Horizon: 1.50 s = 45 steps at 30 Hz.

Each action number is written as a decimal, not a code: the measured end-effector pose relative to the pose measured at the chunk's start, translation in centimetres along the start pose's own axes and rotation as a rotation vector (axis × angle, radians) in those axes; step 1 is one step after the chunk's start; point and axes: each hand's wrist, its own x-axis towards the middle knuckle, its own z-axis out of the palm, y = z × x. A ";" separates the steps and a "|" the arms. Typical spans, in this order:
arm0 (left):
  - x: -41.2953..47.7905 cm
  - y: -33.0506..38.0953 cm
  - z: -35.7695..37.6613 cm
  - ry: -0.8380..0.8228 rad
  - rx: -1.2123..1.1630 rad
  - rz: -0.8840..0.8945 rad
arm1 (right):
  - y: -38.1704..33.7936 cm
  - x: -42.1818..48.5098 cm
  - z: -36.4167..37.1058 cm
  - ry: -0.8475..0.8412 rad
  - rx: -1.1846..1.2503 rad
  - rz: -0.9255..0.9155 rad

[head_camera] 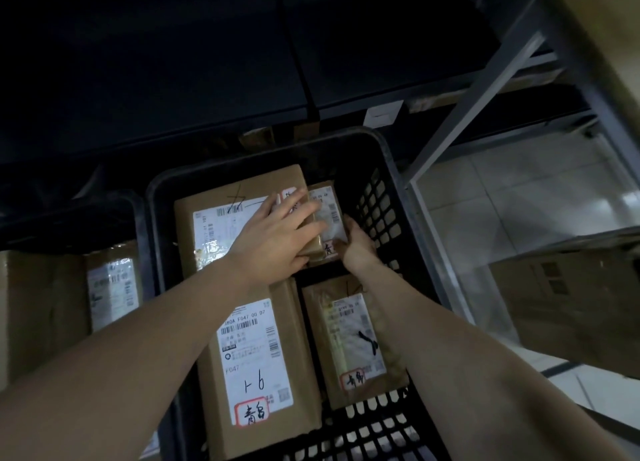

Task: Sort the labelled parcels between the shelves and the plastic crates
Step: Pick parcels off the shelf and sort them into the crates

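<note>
Here, I look down into a black plastic crate point(391, 169) with lattice walls, holding four brown cardboard parcels. The small parcel point(327, 214) sits in the crate's far right corner. The left hand point(273, 238) lies flat on top of it, fingers straight and spread, pressing rather than gripping. The right hand point(358, 244) clasps the parcel's right edge, thumb on top, fingers hidden beneath.

I judge the hold uneven. If the flat hand lifts first, the parcel could tip off the right hand and drop into the gap beside the large parcel point(214, 197) in the far left corner. Its taped label looks glossy, so it may slide. The light is dim, so a label could be misread and the parcel sorted wrongly.

Two more labelled parcels fill the near side, one at left point(256, 356), one at right point(353, 339). A second crate point(138, 218) stands just beside, at left. A grey metal shelf frame point(485, 96) rises at right over a pale tiled floor point(519, 200).
</note>
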 end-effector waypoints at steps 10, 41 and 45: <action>-1.1 1.6 -1.0 -0.127 -0.066 -0.111 | 2.3 -4.4 -0.7 0.040 -0.191 0.043; -9.9 5.9 0.8 -0.327 -0.143 -0.197 | 7.8 -14.4 2.4 0.147 -0.368 0.302; -11.4 5.0 -0.2 -0.239 -0.147 -0.195 | 4.9 -15.2 2.5 0.145 -0.381 0.008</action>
